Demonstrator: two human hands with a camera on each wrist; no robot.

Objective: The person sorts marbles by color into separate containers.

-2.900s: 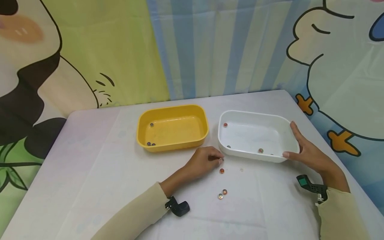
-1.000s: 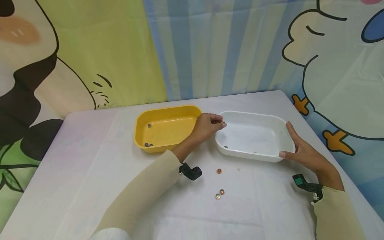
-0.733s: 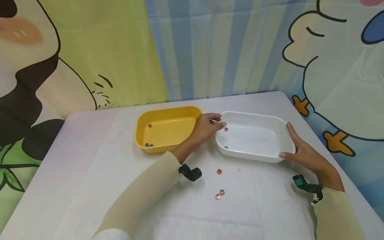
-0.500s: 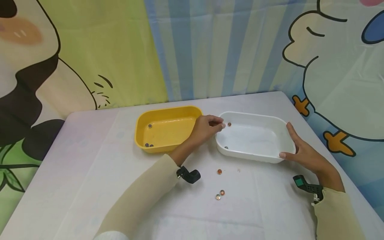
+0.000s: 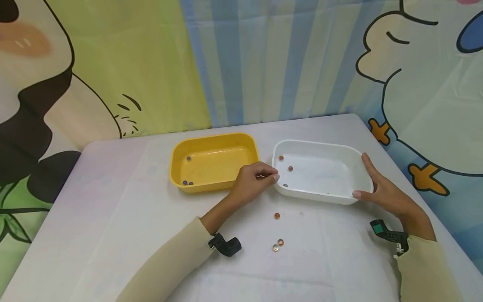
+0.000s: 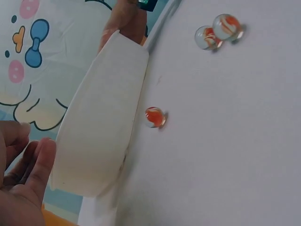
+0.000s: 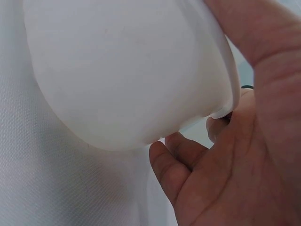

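Observation:
My right hand grips the right end of a white plastic tray, thumb at the near rim and fingers round the far side. In the right wrist view, fingertips press against the tray's wall. Three marbles show inside, one a reddish marble. My left hand is near the tray's left end, fingers loosely bent. The left wrist view shows nothing between its thumb and fingers. On the cloth lie three clear glass marbles with orange swirls: a single marble close to the tray and a touching pair, including a paler marble.
A yellow tray stands left of the white one, holding three dark marbles, one of them a lone marble. A white cloth covers the table. Behind it hangs a printed curtain with cartoon animals.
My left hand let a marble go into the white tray's left end, then drew back towards me. Marbles in that tray have rolled about. The right hand keeps its grip.

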